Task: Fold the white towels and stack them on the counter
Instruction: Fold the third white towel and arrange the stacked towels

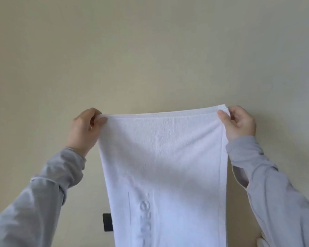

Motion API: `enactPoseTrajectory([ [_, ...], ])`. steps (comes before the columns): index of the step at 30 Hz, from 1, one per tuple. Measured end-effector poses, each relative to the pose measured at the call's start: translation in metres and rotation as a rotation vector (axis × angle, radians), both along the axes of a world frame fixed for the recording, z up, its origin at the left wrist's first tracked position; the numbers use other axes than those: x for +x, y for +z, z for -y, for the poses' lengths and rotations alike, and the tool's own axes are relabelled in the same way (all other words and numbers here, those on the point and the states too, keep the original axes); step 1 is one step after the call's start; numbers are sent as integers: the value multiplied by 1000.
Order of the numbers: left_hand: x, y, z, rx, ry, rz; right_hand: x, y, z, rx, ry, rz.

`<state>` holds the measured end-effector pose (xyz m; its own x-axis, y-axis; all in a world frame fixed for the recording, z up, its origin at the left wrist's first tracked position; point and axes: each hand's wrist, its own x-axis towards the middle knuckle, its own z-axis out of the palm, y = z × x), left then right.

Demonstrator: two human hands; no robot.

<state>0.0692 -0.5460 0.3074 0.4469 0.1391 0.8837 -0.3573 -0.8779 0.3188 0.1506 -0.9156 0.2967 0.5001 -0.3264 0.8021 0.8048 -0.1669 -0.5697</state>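
The towel (162, 166) hangs in the air in front of the wall (150, 50), held up by its top two corners. Its lower end runs out of view at the bottom, and no desk shows from where I stand. The left hand (85, 130) pinches the left corner between thumb and curled fingers (94, 113), and the right hand (238, 122) does the same at the right corner, so both are clamped on the hem. The top edge is stretched nearly straight and sits a touch higher on the right. To me this looks like the squaring-up before the first fold. To do it well I'd level the two corners and hold the hem taut so the cloth hangs flat with no twist. Then I'd bring one corner across to meet the other so the long edges line up, minding which way the raised lettering (143, 216) ends up facing. The weak spot is the pinch: if a corner slipped, the cloth would sag and the edges would no longer match. Towelling is limp and fairly heavy, I'd guess, so a firm hold right at the corners suits it.
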Motion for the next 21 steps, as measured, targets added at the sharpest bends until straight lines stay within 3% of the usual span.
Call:
enactPoseTrajectory([
  [10, -19, 23, 58, 2, -189, 144, -10, 12, 45, 120, -55, 15],
  [21, -41, 13, 127, -100, -285, 140, -18, 60, 105, 67, -142, 65],
])
